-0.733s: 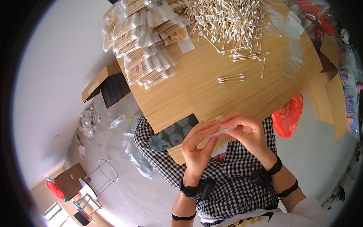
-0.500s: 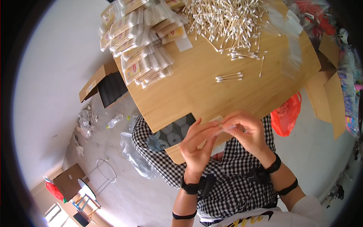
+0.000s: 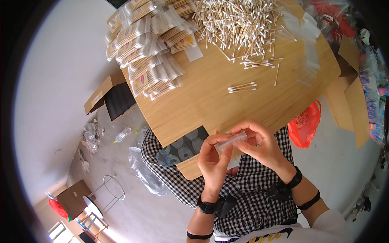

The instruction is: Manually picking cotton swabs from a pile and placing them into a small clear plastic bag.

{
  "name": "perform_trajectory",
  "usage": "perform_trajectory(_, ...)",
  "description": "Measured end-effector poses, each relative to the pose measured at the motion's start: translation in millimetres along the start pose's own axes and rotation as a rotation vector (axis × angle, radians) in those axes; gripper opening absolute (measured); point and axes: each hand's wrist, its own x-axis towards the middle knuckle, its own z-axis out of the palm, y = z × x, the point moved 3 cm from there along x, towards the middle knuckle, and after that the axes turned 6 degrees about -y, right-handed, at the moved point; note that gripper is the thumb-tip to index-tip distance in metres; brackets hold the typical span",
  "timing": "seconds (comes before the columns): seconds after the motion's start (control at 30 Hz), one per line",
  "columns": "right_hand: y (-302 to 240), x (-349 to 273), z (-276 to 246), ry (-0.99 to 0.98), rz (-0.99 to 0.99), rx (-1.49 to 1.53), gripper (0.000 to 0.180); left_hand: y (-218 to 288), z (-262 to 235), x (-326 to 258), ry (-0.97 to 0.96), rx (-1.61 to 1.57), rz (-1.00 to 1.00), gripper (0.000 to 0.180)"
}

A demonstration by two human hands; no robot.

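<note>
Over the near edge of the table, my left hand (image 3: 211, 160) and my right hand (image 3: 259, 146) pinch a small, narrow clear plastic pouch (image 3: 230, 141) between them. My left fingers and thumb close on its left end, and my right thumb and fingers hold its right end. What it contains, if anything, I cannot make out. Beyond my hands a few cotton swabs (image 3: 242, 87) lie side by side on the wooden table (image 3: 202, 101). A large heap of loose cotton swabs (image 3: 239, 26) covers the far side. Filled clear packets of swabs (image 3: 142, 52) are stacked at the far left.
A dark patterned sheet (image 3: 182, 148) lies at the near left table corner. Clear plastic sleeves (image 3: 310, 48) lie at the right edge. A red plastic bag (image 3: 304, 125) and an open cardboard box (image 3: 348, 97) stand right of the table; another box (image 3: 107, 95) is at left.
The plastic pouch has turned so that its long side now shows more plainly between my hands. My left hand has shifted slightly right. The view has moved a little.
</note>
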Motion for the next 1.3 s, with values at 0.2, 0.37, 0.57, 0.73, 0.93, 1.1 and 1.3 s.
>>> perform_trajectory(0.2, 4.8, 3.1, -0.2, -0.066, -0.029, 0.018, 0.017, 0.7, 0.0, 2.4, 0.022, -0.107, -0.014, 0.017)
perform_trajectory(0.37, 0.8, 1.0, -6.1, -0.103, 0.196, 0.145, 0.015, -3.7, -4.6, -0.9, 0.024, -0.217, -0.07, 0.015)
perform_trajectory(0.57, 0.8, 0.4, -6.1, -0.095, 0.149, 0.133, 0.019, -8.6, -7.3, -2.6, 0.004, -0.24, -0.032, 0.015)
perform_trajectory(0.73, 6.9, 3.4, -5.3, -0.089, -0.088, 0.051, 0.014, -10.1, -16.1, -2.2, -0.054, -0.182, 0.003, 0.021)
perform_trajectory(0.93, -10.9, -0.1, -7.0, -0.048, -0.369, -0.333, 0.008, 13.5, -13.9, -2.5, -0.028, 0.166, 0.096, 0.016)
perform_trajectory(1.1, 1.0, 0.5, -13.6, 0.012, -0.285, -0.249, 0.005, 14.9, -11.0, 2.3, -0.023, 0.382, 0.209, 0.013)
perform_trajectory(1.3, -6.2, -10.0, -9.0, 0.028, -0.311, -0.344, 0.005, 13.6, -6.6, -6.5, 0.005, 0.384, 0.258, 0.009)
